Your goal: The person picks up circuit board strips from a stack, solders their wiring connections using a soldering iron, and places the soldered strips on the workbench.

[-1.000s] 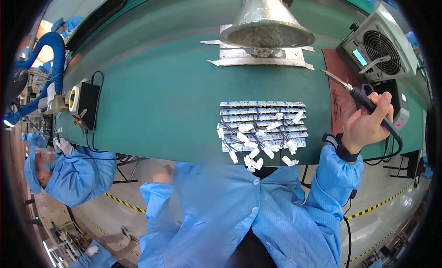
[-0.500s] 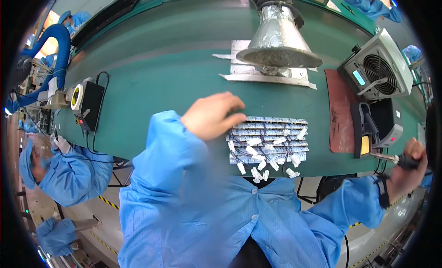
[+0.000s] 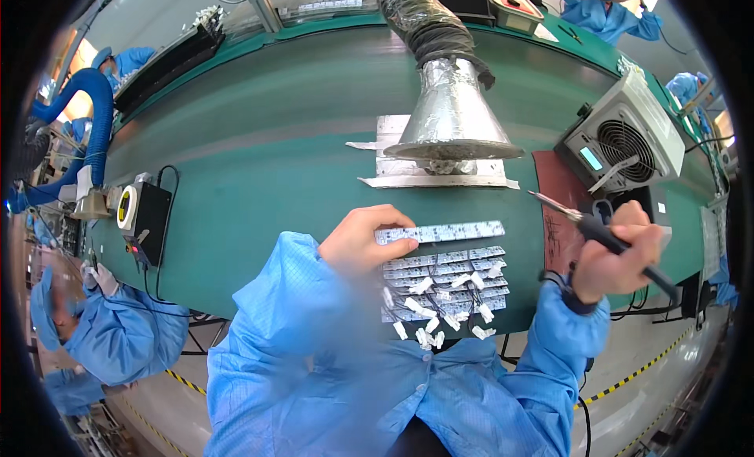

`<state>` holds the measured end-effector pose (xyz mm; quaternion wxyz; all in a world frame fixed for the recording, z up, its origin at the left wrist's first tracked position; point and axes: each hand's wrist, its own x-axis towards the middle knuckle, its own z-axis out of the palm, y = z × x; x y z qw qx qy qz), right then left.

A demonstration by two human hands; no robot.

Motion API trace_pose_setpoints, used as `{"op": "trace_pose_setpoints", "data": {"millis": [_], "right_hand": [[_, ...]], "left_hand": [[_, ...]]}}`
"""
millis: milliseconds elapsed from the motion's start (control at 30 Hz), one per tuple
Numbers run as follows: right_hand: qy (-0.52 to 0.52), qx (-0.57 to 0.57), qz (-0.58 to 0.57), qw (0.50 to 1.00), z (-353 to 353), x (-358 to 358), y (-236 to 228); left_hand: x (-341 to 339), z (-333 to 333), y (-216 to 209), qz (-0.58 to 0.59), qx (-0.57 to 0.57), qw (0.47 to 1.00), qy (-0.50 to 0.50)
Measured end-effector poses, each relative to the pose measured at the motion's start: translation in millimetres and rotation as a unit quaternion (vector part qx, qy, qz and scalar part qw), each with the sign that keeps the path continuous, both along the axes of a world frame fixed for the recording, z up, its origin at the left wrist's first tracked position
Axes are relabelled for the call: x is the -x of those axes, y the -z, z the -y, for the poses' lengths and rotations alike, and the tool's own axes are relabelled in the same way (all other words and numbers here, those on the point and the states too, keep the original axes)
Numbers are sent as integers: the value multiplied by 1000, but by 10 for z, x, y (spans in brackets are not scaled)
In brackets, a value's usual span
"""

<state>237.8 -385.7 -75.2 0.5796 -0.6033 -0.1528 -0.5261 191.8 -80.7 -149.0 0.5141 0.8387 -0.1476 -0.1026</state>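
Observation:
My left hand (image 3: pixel 363 238) pinches one end of a narrow circuit board strip (image 3: pixel 452 232) just beyond a stack of similar strips. The stack of circuit board strips (image 3: pixel 440 270) lies before my body, with dark wires and white connectors (image 3: pixel 432 308) along its near side. My right hand (image 3: pixel 620 256) is closed round the dark handle of a soldering iron (image 3: pixel 585 223). The iron's metal tip points left, above the edge of a reddish-brown mat (image 3: pixel 554 237), apart from the strips.
A metal fume hood (image 3: pixel 455 119) hangs over a white plate (image 3: pixel 432 181) beyond the strips. To the right stands a grey fan unit (image 3: pixel 624 139). A black box with a white reel (image 3: pixel 145 221) sits at the left. Co-workers are around the bench.
My left hand has drawn one strip away from the stack's far edge. The soldering iron has left its stand area at the right and swung inward in my right hand. The view has shifted.

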Motion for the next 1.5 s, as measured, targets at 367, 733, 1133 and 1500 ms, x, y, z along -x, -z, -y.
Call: {"op": "trace_pose_setpoints", "data": {"millis": [367, 733, 1133, 1500], "right_hand": [[-141, 162, 5, 977, -578, 161, 438], [-212, 232, 7, 949, -688, 155, 589], [-218, 246, -21, 944, -708, 157, 588], [-219, 253, -29, 942, -709, 167, 584]], "left_hand": [[49, 71, 127, 170, -81, 981, -54], [68, 153, 172, 263, -176, 946, -68], [67, 152, 151, 255, -175, 948, -69], [69, 169, 144, 266, -171, 946, -74]]}}
